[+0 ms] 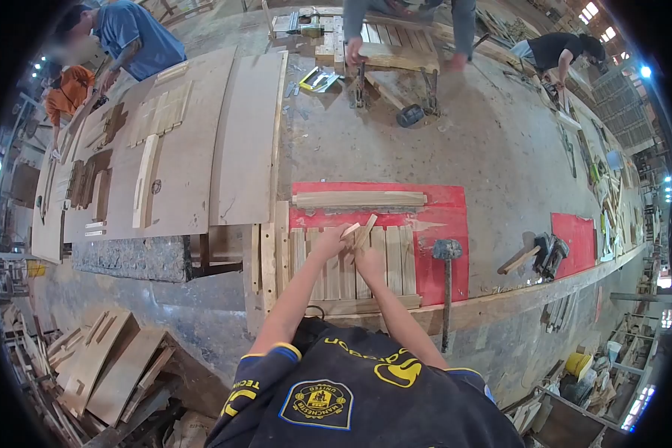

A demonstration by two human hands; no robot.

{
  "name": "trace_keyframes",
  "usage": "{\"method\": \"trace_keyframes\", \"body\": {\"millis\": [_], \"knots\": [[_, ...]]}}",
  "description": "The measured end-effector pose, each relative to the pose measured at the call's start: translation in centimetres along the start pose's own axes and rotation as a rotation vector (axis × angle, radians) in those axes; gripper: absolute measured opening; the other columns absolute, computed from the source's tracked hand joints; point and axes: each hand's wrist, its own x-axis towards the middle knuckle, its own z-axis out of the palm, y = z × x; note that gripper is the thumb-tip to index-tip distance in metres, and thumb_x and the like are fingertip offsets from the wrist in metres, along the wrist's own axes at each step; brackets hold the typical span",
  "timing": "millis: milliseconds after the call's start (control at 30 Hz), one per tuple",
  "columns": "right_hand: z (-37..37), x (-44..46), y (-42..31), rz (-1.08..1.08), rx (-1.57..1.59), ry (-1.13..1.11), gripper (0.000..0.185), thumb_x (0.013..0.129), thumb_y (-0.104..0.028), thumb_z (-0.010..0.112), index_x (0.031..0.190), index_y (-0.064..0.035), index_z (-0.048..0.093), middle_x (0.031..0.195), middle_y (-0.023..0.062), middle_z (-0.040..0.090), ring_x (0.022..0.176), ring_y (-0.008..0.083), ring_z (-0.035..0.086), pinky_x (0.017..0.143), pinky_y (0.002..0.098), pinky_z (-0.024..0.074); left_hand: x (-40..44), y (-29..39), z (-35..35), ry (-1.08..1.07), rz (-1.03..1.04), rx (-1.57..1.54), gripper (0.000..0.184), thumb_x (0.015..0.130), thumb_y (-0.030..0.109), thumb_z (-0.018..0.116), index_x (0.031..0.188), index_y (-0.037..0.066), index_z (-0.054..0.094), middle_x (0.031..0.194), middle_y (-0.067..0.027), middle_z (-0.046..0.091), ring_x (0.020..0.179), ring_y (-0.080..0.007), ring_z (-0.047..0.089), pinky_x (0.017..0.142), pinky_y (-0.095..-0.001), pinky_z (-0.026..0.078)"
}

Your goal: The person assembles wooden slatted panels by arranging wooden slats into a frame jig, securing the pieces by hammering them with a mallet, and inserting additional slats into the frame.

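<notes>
Both my hands are over a row of pale wooden slats [402, 261] on the bench. My left hand [331, 243] is closed on a short light wood piece [350, 230] whose end sticks out past the fingers. In my right hand [369, 263] is a thin wooden strip [365, 231], gripped near its lower end and tilted up. The two pieces lie close together, and whether they touch is unclear. Beyond the slats a longer wooden rail [358, 198] rests on a red sheet [453, 200].
A mallet [447, 250] lies right of the slats, with a clamp-like metal tool [551, 257] farther right. Large boards [235, 149] stand at left. Across the bench a person [455, 30] works near another mallet [409, 114]. Other people are at far left and right.
</notes>
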Motion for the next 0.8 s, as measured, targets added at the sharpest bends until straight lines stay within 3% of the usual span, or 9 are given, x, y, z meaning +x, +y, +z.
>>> {"method": "trace_keyframes", "body": {"millis": [100,200,300,400,500,600,733,800], "knots": [[0.0,0.9,-1.0,-0.004,-0.048,-0.013,0.033,0.082,-0.032,0.061,0.086,0.0,0.069,0.083,0.0247,0.067,0.082,0.0437,0.065,0.072,0.0519,0.0512,0.2,-0.8,0.8,0.07,0.059,0.016,0.048,0.08,0.017,0.062,0.128,0.019,0.055,0.095,-0.0174,0.068,0.089,-0.035,0.066,0.077,-0.0434,0.051],[0.0,0.1,-0.8,-0.048,-0.046,-0.044,0.031,0.082,-0.029,0.061,0.086,0.001,0.069,0.082,0.0254,0.066,0.082,0.044,0.065,0.073,0.0521,0.0511,0.1,0.1,0.5,0.034,-0.104,-0.153,0.039,0.083,0.02,0.063,0.122,0.015,0.061,0.089,-0.018,0.068,0.084,-0.033,0.067,0.073,-0.0414,0.051],[0.0,-1.3,-0.4,-0.119,-0.038,-0.034,0.027,0.082,-0.025,0.059,0.087,0.0006,0.069,0.081,0.0264,0.065,0.08,0.0442,0.064,0.072,0.0527,0.0506,-0.1,0.9,1.0,0.343,-0.056,-0.267,0.029,0.087,0.025,0.064,0.108,0.006,0.066,0.079,-0.0176,0.066,0.074,-0.0295,0.066,0.067,-0.0403,0.049],[0.7,-2.7,0.2,-0.181,0.016,0.018,0.026,0.083,-0.024,0.058,0.086,0.0008,0.066,0.079,0.0256,0.065,0.078,0.0445,0.064,0.069,0.0535,0.0498,0.1,0.6,1.0,0.455,-0.245,-0.477,0.031,0.089,0.03,0.064,0.093,-0.001,0.065,0.071,-0.0155,0.061,0.066,-0.0264,0.061,0.062,-0.0396,0.045],[1.6,-2.7,1.2,-0.155,0.029,0.052,0.029,0.086,-0.027,0.059,0.087,0.0014,0.064,0.077,0.0257,0.064,0.077,0.0451,0.063,0.068,0.0542,0.0494,-0.1,-0.1,1.5,0.559,-0.214,-0.389,0.032,0.091,0.032,0.061,0.083,0.001,0.063,0.063,-0.004,0.056,0.058,-0.013,0.052,0.055,-0.0333,0.042],[1.1,-2.9,0.4,-0.07,0.006,0.058,0.035,0.088,-0.032,0.06,0.086,0.0022,0.064,0.074,0.0271,0.063,0.075,0.0454,0.063,0.067,0.0542,0.0495,-0.5,-1.1,1.7,0.416,-0.327,-0.442,0.035,0.09,0.035,0.062,0.084,0.0,0.063,0.067,-0.0143,0.058,0.063,-0.0247,0.057,0.059,-0.0392,0.043],[1.0,-3.2,-0.9,-0.063,-0.058,0.23,0.043,0.087,-0.039,0.063,0.08,0.003,0.064,0.072,0.0292,0.062,0.074,0.046,0.063,0.066,0.0541,0.0496,-1.9,-0.8,1.2,0.404,-0.328,-0.391,0.037,0.09,0.037,0.061,0.084,0.0,0.063,0.067,-0.0148,0.058,0.064,-0.0257,0.058,0.061,-0.0402,0.043],[1.2,-2.7,-0.9,-0.043,-0.091,0.13,0.042,0.086,-0.039,0.064,0.077,0.0024,0.063,0.072,0.0282,0.063,0.075,0.0455,0.063,0.066,0.0532,0.0498,-2.6,-0.2,0.8,0.423,-0.375,-0.406,0.038,0.089,0.037,0.061,0.083,0.0,0.063,0.068,-0.0155,0.059,0.065,-0.0272,0.059,0.062,-0.041,0.044]]}}
